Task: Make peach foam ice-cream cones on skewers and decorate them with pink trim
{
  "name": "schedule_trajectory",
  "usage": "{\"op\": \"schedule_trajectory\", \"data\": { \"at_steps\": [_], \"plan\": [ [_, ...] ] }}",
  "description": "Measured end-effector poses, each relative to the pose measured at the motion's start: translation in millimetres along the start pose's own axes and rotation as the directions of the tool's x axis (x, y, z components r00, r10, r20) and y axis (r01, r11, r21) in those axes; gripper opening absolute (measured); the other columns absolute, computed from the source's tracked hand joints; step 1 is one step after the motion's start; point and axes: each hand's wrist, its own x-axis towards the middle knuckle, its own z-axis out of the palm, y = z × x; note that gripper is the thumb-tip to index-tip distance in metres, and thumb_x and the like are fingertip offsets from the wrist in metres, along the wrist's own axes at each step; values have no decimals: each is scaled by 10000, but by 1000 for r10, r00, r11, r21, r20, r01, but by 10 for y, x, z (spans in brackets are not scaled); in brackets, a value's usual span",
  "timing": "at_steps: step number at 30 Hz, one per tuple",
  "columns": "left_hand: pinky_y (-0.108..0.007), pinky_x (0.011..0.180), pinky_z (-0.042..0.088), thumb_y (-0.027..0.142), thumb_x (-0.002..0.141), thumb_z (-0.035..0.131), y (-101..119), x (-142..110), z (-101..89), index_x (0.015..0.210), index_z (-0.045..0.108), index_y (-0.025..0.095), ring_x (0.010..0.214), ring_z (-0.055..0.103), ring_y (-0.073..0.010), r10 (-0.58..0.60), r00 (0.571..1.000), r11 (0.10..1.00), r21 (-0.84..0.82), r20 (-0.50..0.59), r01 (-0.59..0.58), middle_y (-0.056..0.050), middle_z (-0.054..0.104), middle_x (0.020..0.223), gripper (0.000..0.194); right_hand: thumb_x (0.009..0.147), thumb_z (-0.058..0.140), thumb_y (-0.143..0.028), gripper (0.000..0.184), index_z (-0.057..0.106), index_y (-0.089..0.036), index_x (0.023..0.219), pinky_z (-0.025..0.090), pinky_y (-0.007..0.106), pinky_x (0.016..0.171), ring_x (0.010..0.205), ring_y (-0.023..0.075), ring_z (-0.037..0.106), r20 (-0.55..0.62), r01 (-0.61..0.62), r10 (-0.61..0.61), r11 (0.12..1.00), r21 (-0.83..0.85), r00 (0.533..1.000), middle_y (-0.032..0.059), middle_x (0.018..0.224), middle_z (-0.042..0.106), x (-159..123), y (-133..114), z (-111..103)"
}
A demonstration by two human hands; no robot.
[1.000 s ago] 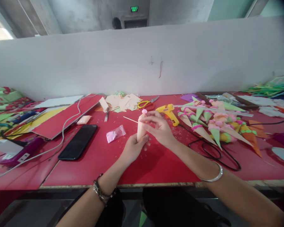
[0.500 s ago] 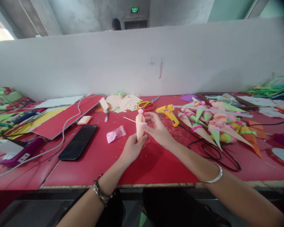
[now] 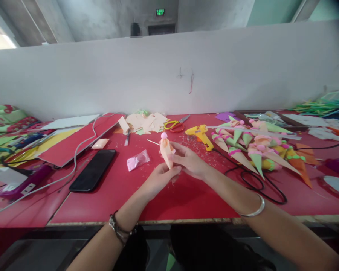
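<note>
A peach felt cone (image 3: pixel 166 151) with pink pompoms at its wide rim is held above the red table (image 3: pixel 130 205). My left hand (image 3: pixel 160 180) pinches its narrow lower end. The fingers of my right hand (image 3: pixel 189 161) close on the cone's right side, near the rim. A thin pale stick (image 3: pixel 153 142) shows just left of the cone; I cannot tell whether the two touch. On the table left of my hands lies a clear bag of pink pompoms (image 3: pixel 138 160).
To the right are a yellow glue gun (image 3: pixel 200 136), its black cord, and a pile of finished cones (image 3: pixel 254 145). Scissors (image 3: pixel 175 125) and peach felt pieces (image 3: pixel 147 122) lie behind. A black phone (image 3: pixel 93 170) and white cable (image 3: pixel 83 145) are at left.
The cone has tilted, its pompom end leaning left and down a little. My right hand has shifted slightly lower along it, and my left hand still grips the tip.
</note>
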Motion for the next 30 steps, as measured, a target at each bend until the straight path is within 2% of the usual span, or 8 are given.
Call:
{"op": "schedule_trajectory", "data": {
  "at_steps": [6, 13, 17, 20, 22, 25, 27, 30],
  "plan": [
    [-206, 485, 323, 394, 648, 636, 73, -49, 41, 692, 569, 123, 482, 449, -49, -40, 989, 980, -186, 140, 66, -2, 546, 621, 283, 754, 532, -383, 493, 377, -314, 1217, 381, 153, 281, 400, 70, 518, 69, -78, 81, 996, -52, 994, 0, 779, 592, -60, -21, 46],
    [-193, 539, 384, 357, 615, 678, 47, -9, 22, 692, 604, 109, 521, 497, -52, -36, 999, 947, -319, 17, 40, -6, 580, 633, 270, 760, 514, -375, 462, 392, -294, 1199, 400, 160, 312, 395, 49, 468, 94, 25, -20, 998, -51, 995, -5, 803, 602, -11, -20, 24],
    [-175, 548, 391, 322, 645, 663, 47, 32, -18, 673, 597, 115, 534, 506, -45, 11, 993, 903, -426, -115, -60, 5, 586, 631, 219, 770, 494, -371, 425, 403, -280, 1175, 475, 210, 462, 518, 64, 505, 2, 164, -166, 973, -163, 986, 11, 922, 560, 48, 20, -16],
    [-169, 554, 400, 316, 649, 658, 58, 63, -66, 679, 596, 120, 546, 515, -46, -2, 966, 868, -480, -260, -127, 22, 577, 609, 208, 761, 518, -315, 334, 469, -238, 1083, 477, 287, 741, 837, 128, 540, -91, 272, -343, 856, -439, 935, 31, 973, 520, 51, 17, -20],
    [-175, 583, 414, 327, 660, 645, 66, 81, -91, 747, 614, 124, 589, 537, -58, -4, 946, 858, -487, -325, -164, 20, 589, 623, 222, 747, 543, -279, 279, 505, -220, 1018, 433, 323, 826, 923, 152, 510, -61, 305, -436, 717, -627, 898, 35, 949, 513, 32, 2, -7],
    [-189, 618, 425, 340, 681, 621, 70, 96, -104, 753, 621, 119, 648, 565, -82, 1, 931, 861, -472, -366, -187, -8, 621, 668, 232, 746, 549, -240, 205, 550, -211, 949, 419, 331, 826, 903, 159, 499, 39, 316, -465, 536, -783, 884, 41, 928, 499, 7, 1, 19],
    [-188, 602, 424, 337, 685, 619, 64, 98, -95, 702, 613, 115, 638, 569, -87, -1, 931, 863, -470, -365, -184, -16, 627, 657, 223, 746, 552, -223, 189, 571, -208, 934, 417, 325, 823, 904, 162, 487, 77, 318, -468, 463, -828, 880, 47, 927, 483, 9, 30, 25],
    [-188, 611, 430, 327, 696, 612, 48, 95, -74, 759, 619, 121, 636, 569, -83, 19, 945, 860, -477, -325, -182, -14, 636, 679, 215, 755, 544, -208, 147, 597, -199, 892, 419, 316, 805, 907, 171, 474, 109, 320, -489, 374, -870, 866, 57, 925, 477, 30, 86, 15]
  ]
}}
